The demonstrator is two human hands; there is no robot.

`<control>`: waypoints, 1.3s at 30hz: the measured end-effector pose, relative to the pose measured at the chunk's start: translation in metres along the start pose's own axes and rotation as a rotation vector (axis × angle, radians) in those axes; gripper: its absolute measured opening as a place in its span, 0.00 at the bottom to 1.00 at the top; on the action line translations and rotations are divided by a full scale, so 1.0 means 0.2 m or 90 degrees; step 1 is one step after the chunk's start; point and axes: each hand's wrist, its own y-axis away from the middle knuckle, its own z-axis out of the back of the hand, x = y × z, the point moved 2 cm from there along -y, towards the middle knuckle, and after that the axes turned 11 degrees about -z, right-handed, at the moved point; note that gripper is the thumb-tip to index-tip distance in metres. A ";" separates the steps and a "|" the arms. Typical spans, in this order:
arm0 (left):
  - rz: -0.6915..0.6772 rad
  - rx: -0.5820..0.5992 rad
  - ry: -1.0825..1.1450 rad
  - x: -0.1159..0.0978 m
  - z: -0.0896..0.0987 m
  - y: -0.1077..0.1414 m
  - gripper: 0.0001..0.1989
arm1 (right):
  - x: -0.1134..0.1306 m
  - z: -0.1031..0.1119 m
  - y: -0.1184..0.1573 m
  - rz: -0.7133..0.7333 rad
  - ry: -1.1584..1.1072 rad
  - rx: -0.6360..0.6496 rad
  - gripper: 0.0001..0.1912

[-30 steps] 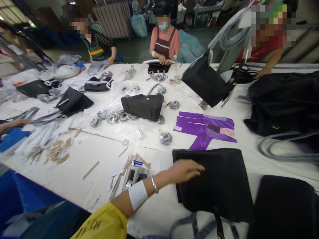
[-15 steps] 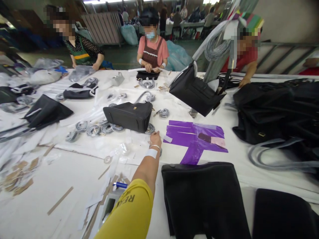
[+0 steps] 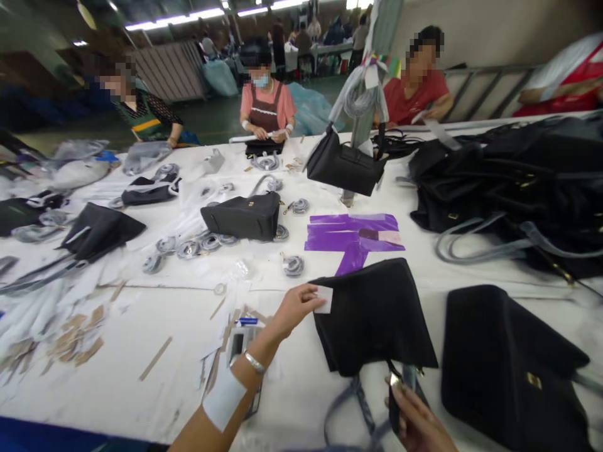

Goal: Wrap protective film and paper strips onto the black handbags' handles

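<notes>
My left hand [image 3: 298, 306] pinches a small white piece [image 3: 324, 299] at the upper left corner of a black bag [image 3: 372, 314]. That bag lies on the white table in front of me. Below its lower edge, my right hand [image 3: 417, 414] has its fingers closed on a dark strap [image 3: 394, 408] with a shiny metal part. Grey wrapped handles [image 3: 343, 408] hang beside it. A coiled grey strap [image 3: 293, 265] lies beyond my left hand, near purple tape strips [image 3: 351, 232] stuck to the table.
Another black bag [image 3: 504, 364] lies at the right, below a large pile of black bags [image 3: 509, 182]. A bag [image 3: 346, 164] hangs on a post. A grey device [image 3: 238, 342] and paper scraps [image 3: 78, 336] lie left. Several people work across the table.
My left hand has come back from the coiled straps to the bag's corner, now holding the white piece. My right hand has come into view at the bag's strap. The view has shifted right.
</notes>
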 end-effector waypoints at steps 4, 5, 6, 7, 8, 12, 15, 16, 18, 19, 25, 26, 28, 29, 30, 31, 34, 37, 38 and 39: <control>0.092 0.044 -0.001 0.09 -0.14 0.35 0.21 | -0.04 -0.01 0.03 -0.026 -0.146 0.065 0.16; 0.104 0.044 -0.011 0.11 -0.16 0.41 0.21 | -0.04 -0.01 0.05 -0.022 -0.163 0.073 0.15; 0.113 0.049 -0.023 0.13 -0.18 0.47 0.21 | -0.04 -0.02 0.06 -0.015 -0.177 0.077 0.15; 0.119 0.059 -0.032 0.15 -0.20 0.52 0.22 | -0.04 -0.02 0.08 -0.008 -0.188 0.079 0.15; 0.124 0.073 -0.039 0.16 -0.22 0.56 0.22 | -0.03 -0.02 0.10 0.002 -0.198 0.078 0.15; 0.136 0.140 -0.066 0.19 -0.27 0.69 0.23 | 0.00 -0.04 0.16 0.042 -0.230 0.072 0.17; 0.130 0.187 -0.089 0.19 -0.31 0.74 0.23 | 0.02 -0.06 0.19 0.081 -0.245 0.076 0.18; 0.128 0.199 -0.095 0.19 -0.32 0.75 0.23 | 0.02 -0.06 0.20 0.094 -0.246 0.073 0.18; 0.126 0.218 -0.103 0.18 -0.34 0.76 0.24 | 0.03 -0.06 0.22 0.114 -0.241 0.064 0.18; 0.125 0.224 -0.107 0.17 -0.35 0.77 0.23 | 0.02 -0.06 0.22 0.121 -0.235 0.060 0.18; 0.111 0.241 -0.107 0.14 -0.40 0.79 0.23 | -0.04 -0.02 0.22 0.143 -0.150 0.044 0.16; 0.110 0.244 -0.104 0.14 -0.41 0.79 0.22 | -0.06 -0.01 0.22 0.149 -0.124 0.039 0.16; 0.110 0.247 -0.094 0.13 -0.43 0.79 0.22 | -0.09 -0.01 0.21 0.164 -0.072 0.031 0.16; 0.111 0.245 -0.088 0.13 -0.43 0.79 0.22 | -0.11 -0.01 0.20 0.172 -0.046 0.029 0.15; 0.112 0.242 -0.082 0.13 -0.44 0.80 0.22 | -0.12 -0.01 0.20 0.178 -0.020 0.026 0.15; 0.114 0.236 -0.077 0.13 -0.45 0.80 0.22 | -0.14 -0.01 0.20 0.182 0.006 0.022 0.15; 0.127 0.216 -0.064 0.14 -0.45 0.83 0.21 | -0.16 -0.02 0.21 0.174 0.049 0.031 0.16; 0.139 0.209 -0.055 0.15 -0.43 0.86 0.20 | -0.18 -0.02 0.20 0.081 -0.060 0.116 0.17; 0.142 0.208 -0.056 0.16 -0.43 0.87 0.20 | -0.18 -0.03 0.20 0.042 -0.112 0.141 0.17; 0.145 0.207 -0.060 0.16 -0.42 0.88 0.20 | -0.18 -0.03 0.19 0.011 -0.151 0.153 0.16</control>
